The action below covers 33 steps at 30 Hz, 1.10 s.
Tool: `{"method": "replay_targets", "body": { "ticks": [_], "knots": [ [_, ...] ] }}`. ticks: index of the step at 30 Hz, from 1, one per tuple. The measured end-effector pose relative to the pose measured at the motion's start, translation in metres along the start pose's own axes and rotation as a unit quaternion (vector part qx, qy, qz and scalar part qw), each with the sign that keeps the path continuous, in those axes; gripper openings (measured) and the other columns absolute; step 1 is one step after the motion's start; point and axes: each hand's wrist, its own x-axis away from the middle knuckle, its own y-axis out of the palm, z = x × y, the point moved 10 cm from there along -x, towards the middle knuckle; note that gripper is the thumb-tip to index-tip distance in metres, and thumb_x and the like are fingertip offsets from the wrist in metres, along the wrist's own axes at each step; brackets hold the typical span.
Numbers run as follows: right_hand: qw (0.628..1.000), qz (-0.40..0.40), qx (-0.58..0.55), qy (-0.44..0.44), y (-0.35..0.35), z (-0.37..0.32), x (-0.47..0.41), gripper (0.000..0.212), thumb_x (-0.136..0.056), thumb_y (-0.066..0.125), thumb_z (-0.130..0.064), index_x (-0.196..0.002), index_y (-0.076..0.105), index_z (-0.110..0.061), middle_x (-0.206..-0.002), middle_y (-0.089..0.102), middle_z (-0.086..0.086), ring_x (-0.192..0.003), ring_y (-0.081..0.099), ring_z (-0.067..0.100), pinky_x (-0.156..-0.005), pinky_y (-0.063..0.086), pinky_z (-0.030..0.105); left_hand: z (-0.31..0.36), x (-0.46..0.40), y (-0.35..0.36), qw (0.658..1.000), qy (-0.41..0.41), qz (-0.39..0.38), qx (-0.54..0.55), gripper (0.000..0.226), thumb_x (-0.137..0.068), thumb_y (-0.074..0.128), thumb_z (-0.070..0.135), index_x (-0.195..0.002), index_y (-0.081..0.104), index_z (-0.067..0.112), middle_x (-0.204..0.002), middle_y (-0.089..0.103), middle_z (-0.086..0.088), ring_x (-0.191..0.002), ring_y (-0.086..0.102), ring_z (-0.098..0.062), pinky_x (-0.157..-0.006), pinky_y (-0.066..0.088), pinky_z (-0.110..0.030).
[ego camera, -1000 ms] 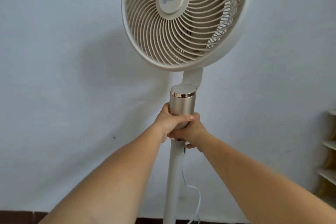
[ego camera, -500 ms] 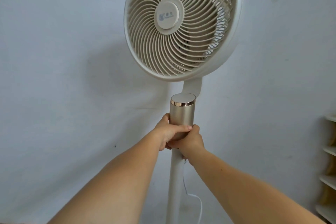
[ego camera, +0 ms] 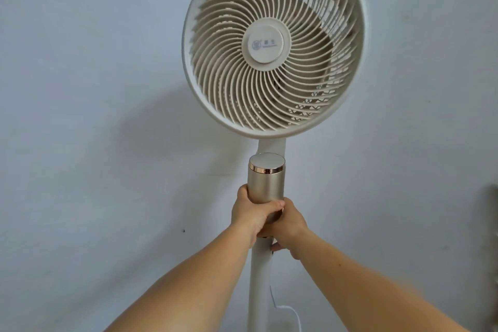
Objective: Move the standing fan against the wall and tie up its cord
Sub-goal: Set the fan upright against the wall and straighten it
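A cream standing fan [ego camera: 273,46] is seen upright, its pole [ego camera: 260,286] running vertically and its round grille facing the viewer, close in front of a pale wall [ego camera: 94,89]. From the lower left, the left hand [ego camera: 249,214] is extended, fingers wrapped round the gold cylinder [ego camera: 266,183] below the fan head. The right hand [ego camera: 291,226] is curled round the same column just beneath, touching the left. A white cord [ego camera: 288,315] is seen hanging beside the pole, lower right.

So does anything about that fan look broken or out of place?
Nothing looks damaged. The only loose end is the white cord, dangling untied beside the pole while the left hand and right hand grip the gold column.
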Motion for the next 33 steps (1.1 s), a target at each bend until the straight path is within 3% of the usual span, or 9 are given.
{"method": "replay_targets", "body": {
  "ticks": [5, 9, 12, 14, 18, 20, 24, 28, 33],
  "knots": [
    [0.999, -0.04, 0.001, -0.01, 0.003, -0.003, -0.008, 0.059, -0.063, 0.076, -0.006, -0.112, 0.046, -0.018, -0.098, 0.066, 0.003, -0.087, 0.068, 0.021, -0.073, 0.058, 0.052, -0.001, -0.006, -0.004, 1.0, 0.005, 0.019, 0.001, 0.063, -0.055, 0.084, 0.025, -0.101, 0.044, 0.036, -0.094, 0.064, 0.01, -0.084, 0.064, -0.016, -0.067, 0.052, -0.032],
    [0.998, -0.064, -0.013, -0.009, -0.003, 0.003, -0.015, 0.057, -0.066, 0.075, -0.003, -0.112, 0.046, -0.019, -0.094, 0.07, 0.002, -0.084, 0.07, 0.02, -0.076, 0.057, 0.052, -0.003, -0.007, 0.003, 0.998, -0.004, -0.027, -0.059, 0.071, -0.058, 0.084, 0.022, -0.108, 0.037, 0.04, -0.099, 0.061, 0.008, -0.087, 0.063, -0.016, -0.056, 0.047, -0.027],
    [0.997, -0.071, -0.033, -0.005, -0.007, 0.007, -0.018, 0.058, -0.065, 0.077, -0.003, -0.108, 0.046, -0.023, -0.1, 0.069, 0.002, -0.09, 0.069, 0.022, -0.076, 0.058, 0.051, -0.011, -0.012, 0.007, 0.992, -0.038, -0.07, -0.096, 0.074, -0.059, 0.084, 0.022, -0.116, 0.04, 0.034, -0.104, 0.064, 0.001, -0.09, 0.065, -0.023, -0.077, 0.055, -0.04],
    [0.996, -0.076, -0.041, 0.002, -0.007, 0.011, -0.02, 0.055, -0.066, 0.077, -0.003, -0.104, 0.045, -0.027, -0.098, 0.07, 0.0, -0.089, 0.07, 0.021, -0.078, 0.057, 0.05, -0.018, -0.012, 0.01, 0.988, -0.068, -0.1, -0.098, 0.071, -0.06, 0.084, 0.025, -0.115, 0.04, 0.033, -0.105, 0.064, 0.002, -0.09, 0.064, -0.022, -0.087, 0.05, -0.049],
    [0.995, -0.092, -0.019, 0.03, -0.001, 0.016, -0.019, 0.041, -0.071, 0.077, -0.014, -0.091, 0.047, -0.034, -0.09, 0.068, -0.006, -0.08, 0.066, 0.012, -0.069, 0.059, 0.038, -0.024, -0.011, 0.008, 0.982, -0.092, -0.13, -0.098, 0.068, -0.058, 0.085, 0.031, -0.107, 0.038, 0.039, -0.105, 0.061, 0.008, -0.089, 0.061, -0.016, -0.079, 0.049, -0.054],
    [0.993, -0.101, 0.02, 0.054, 0.005, 0.018, -0.016, 0.033, -0.075, 0.075, -0.021, -0.097, 0.053, -0.029, -0.094, 0.068, -0.001, -0.08, 0.065, 0.017, -0.069, 0.059, 0.037, -0.027, -0.011, 0.005, 0.979, -0.099, -0.138, -0.109, 0.07, -0.056, 0.086, 0.035, -0.107, 0.038, 0.04, -0.107, 0.061, 0.006, -0.094, 0.061, -0.02, -0.073, 0.052, -0.053],
    [0.988, -0.084, 0.087, 0.093, 0.008, 0.016, -0.012, 0.057, -0.077, 0.072, -0.031, -0.123, 0.045, -0.012, -0.112, 0.063, 0.013, -0.086, 0.067, 0.033, -0.074, 0.059, 0.042, -0.028, -0.013, 0.004, 0.978, -0.096, -0.148, -0.11, 0.065, -0.053, 0.086, 0.039, -0.1, 0.042, 0.043, -0.106, 0.063, 0.005, -0.093, 0.063, -0.02, -0.067, 0.055, -0.049],
    [0.983, -0.074, 0.106, 0.131, 0.003, 0.023, -0.013, 0.062, -0.073, 0.074, -0.023, -0.12, 0.035, -0.01, -0.105, 0.062, 0.01, -0.09, 0.065, 0.03, -0.078, 0.057, 0.042, -0.027, -0.013, 0.008, 0.983, -0.078, -0.129, -0.108, 0.067, -0.058, 0.082, 0.04, -0.113, 0.042, 0.041, -0.103, 0.066, 0.005, -0.085, 0.065, -0.019, -0.068, 0.055, -0.043],
    [0.99, -0.017, 0.12, 0.073, 0.0, 0.024, -0.021, 0.068, -0.065, 0.076, -0.018, -0.116, 0.032, -0.012, -0.107, 0.062, 0.004, -0.084, 0.059, 0.019, -0.066, 0.051, 0.031, -0.023, -0.011, 0.011, 0.988, -0.061, -0.123, -0.077, 0.071, -0.058, 0.084, 0.033, -0.114, 0.041, 0.04, -0.106, 0.066, 0.004, -0.088, 0.066, -0.018, -0.068, 0.053, -0.04]
  ]
}}
